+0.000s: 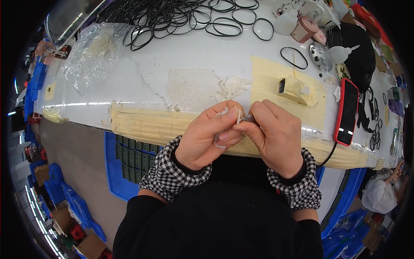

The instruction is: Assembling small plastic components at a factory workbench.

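Observation:
My left hand (202,140) is closed, with a small white strip (239,115) pinched between thumb and forefinger. More white bits show at its fingers. My right hand (279,137) meets it at the table's front edge, its thumb and forefinger pinching a small grey piece (248,118) against the strip. The fingers partly hide this piece, so its kind cannot be told. Just beyond my hands, a loose pile of short white strips (231,87) lies on the white table (146,86).
Black rubber rings (224,26) lie heaped at the back. A clear plastic bag (92,54) sits at the left. To the right are a tape-covered block (295,90), a red-cased phone (347,112) and a squeeze bottle (285,21). A blue crate (111,166) stands below the table's edge.

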Action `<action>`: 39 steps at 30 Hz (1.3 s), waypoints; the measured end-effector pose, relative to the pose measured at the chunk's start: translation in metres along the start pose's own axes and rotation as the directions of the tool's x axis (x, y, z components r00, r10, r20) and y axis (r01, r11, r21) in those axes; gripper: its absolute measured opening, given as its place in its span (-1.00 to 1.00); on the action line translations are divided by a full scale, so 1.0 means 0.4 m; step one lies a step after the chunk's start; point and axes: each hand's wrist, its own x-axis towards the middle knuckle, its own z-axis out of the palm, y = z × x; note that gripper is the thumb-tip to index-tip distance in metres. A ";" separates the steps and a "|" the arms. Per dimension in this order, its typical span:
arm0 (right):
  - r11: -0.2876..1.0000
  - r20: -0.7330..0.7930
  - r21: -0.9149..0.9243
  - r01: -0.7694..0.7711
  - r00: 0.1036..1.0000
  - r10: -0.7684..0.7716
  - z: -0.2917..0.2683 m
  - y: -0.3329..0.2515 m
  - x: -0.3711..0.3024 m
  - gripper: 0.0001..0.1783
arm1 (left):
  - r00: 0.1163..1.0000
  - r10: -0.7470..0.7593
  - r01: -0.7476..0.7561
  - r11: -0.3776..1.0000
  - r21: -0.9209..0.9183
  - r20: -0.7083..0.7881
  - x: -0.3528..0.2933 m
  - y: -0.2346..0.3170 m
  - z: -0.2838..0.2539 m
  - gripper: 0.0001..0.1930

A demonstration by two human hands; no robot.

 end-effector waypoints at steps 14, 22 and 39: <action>0.991 -0.014 0.096 -0.093 0.995 0.095 -0.008 0.006 0.006 -0.72 | 0.980 0.198 -0.198 0.975 0.100 0.006 -0.009 0.029 -0.020 -0.79; 0.998 0.036 0.058 -0.037 0.999 0.035 0.053 -0.007 -0.006 -0.82 | 0.937 0.341 -0.341 0.940 0.006 -0.081 -0.019 0.061 -0.047 -0.78; 0.936 -0.063 0.331 -0.124 0.986 0.153 0.012 -0.025 0.009 -0.82 | 0.957 0.240 -0.187 0.940 0.287 -0.164 -0.016 0.029 -0.004 -0.83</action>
